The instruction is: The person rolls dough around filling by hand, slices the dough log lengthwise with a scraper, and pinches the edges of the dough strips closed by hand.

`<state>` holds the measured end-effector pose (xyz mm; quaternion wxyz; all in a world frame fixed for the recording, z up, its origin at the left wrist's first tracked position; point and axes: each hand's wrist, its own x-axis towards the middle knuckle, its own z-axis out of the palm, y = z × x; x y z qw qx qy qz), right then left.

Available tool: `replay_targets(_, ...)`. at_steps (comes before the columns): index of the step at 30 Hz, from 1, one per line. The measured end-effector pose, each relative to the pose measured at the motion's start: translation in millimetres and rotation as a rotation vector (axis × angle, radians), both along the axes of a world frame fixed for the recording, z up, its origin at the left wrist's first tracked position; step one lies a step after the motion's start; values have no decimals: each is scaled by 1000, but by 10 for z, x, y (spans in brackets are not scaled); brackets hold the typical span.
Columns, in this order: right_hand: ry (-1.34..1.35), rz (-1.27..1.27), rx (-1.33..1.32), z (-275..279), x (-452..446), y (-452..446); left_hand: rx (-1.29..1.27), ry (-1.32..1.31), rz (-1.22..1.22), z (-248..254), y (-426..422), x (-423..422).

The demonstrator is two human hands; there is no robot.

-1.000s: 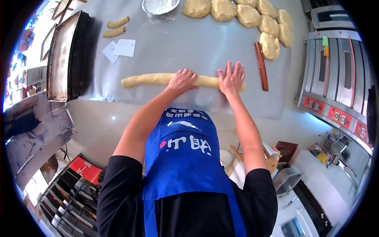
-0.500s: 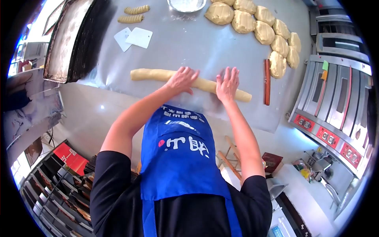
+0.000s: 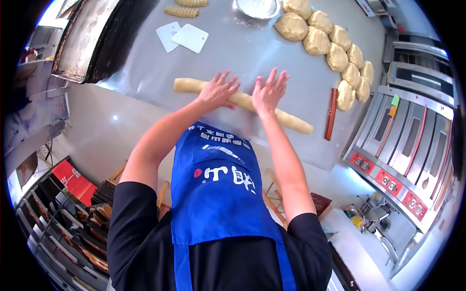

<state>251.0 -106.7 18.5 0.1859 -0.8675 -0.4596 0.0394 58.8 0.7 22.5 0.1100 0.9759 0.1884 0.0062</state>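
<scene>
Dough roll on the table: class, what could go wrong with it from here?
The left hand and right hand both lie near the middle of the dough roll, so it may thin there, leaving thicker ends. Its right end points towards the reddish-brown stick and could bump it if the roll lengthens. That end also slants towards the near edge of the table, so it might slip over.

On your blue apron (image 3: 218,208) there's white lettering, mostly Chinese chars: big ones mid-chest, smaller rows up top, plus a tiny circled mark, approx. an ®. You can't read the wording w/ certainty. The red sign (image 3: 73,182) to your left has white chars, also illegible. Markings on the red oven panels (image 3: 388,182), R side: too small.
</scene>
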Motion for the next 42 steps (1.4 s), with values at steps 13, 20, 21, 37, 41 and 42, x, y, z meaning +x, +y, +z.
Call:
replay_targets(13,18,107,-353,-138,-598,285,-35,0,151,-104,122,-474)
replay_targets(20,29,200,-172,-48,-546,602,-9,-109,298,-55,289,-685)
replay_targets(21,123,171,-69,-29,-623,677,70,-127,379,-37,337,-765)
replay_targets(37,-36,316,-251,-147,-1192,890,-219,-421,726,18,323,-1145)
replay_targets(41,110,324,-135,5,-1362,1130,-882,-1058,1231,160,291,-1528)
replay_targets(42,173,313,-65,4,-1462,1192,-940,-1167,1277,117,273,-1585)
